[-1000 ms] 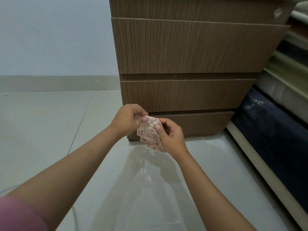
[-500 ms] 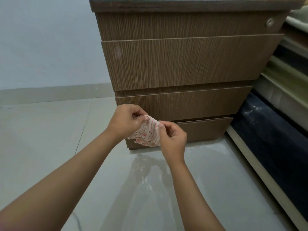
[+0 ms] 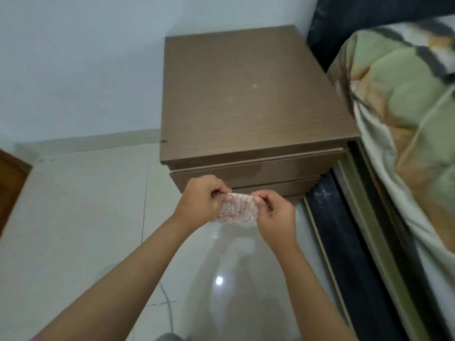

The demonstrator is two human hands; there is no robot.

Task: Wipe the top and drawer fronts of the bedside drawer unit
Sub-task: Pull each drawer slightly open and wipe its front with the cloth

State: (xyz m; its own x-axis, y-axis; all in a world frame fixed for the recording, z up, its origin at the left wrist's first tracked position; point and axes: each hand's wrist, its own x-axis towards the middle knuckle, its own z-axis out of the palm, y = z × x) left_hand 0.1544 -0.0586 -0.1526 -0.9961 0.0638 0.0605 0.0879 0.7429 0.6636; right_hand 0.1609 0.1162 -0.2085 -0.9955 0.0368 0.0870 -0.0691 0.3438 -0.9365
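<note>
The brown wooden bedside drawer unit stands against the wall, its dusty top now seen from above and its drawer fronts foreshortened below the top's front edge. A small white cloth with red stripes is stretched between both hands in front of the lower drawers, above the floor. My left hand pinches the cloth's left edge. My right hand pinches its right edge. Neither hand touches the unit.
A bed with a green and orange patterned cover and a dark frame lies close on the unit's right. Glossy pale floor tiles spread to the left and front. A brown wooden edge shows at far left.
The view has risen from facing the drawer fronts to looking down on the unit's top. Both hands have drawn the crumpled cloth out flatter between them.
</note>
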